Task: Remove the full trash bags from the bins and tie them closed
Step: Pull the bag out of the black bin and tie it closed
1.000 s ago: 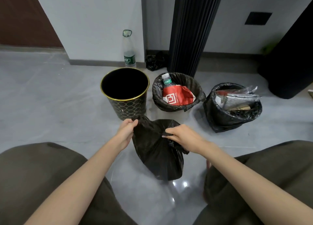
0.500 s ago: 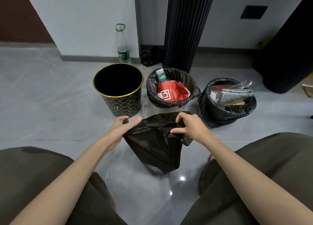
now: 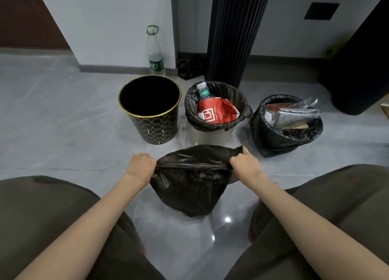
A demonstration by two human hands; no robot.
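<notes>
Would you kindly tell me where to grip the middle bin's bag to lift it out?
Take the black bag by its cuffed rim at opposite sides, from above; the rim folds outward, offering a loose edge, while the red paper bag fills the middle.

Open floor left; ahead black bin, lined bin, loose bag block, narrow gaps between.

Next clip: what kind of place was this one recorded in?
Probably an indoor room or corridor in a home or office: a glossy grey tiled floor, a white wall with a skirting board, and small waste bins, such as the gold-rimmed bin.
</notes>
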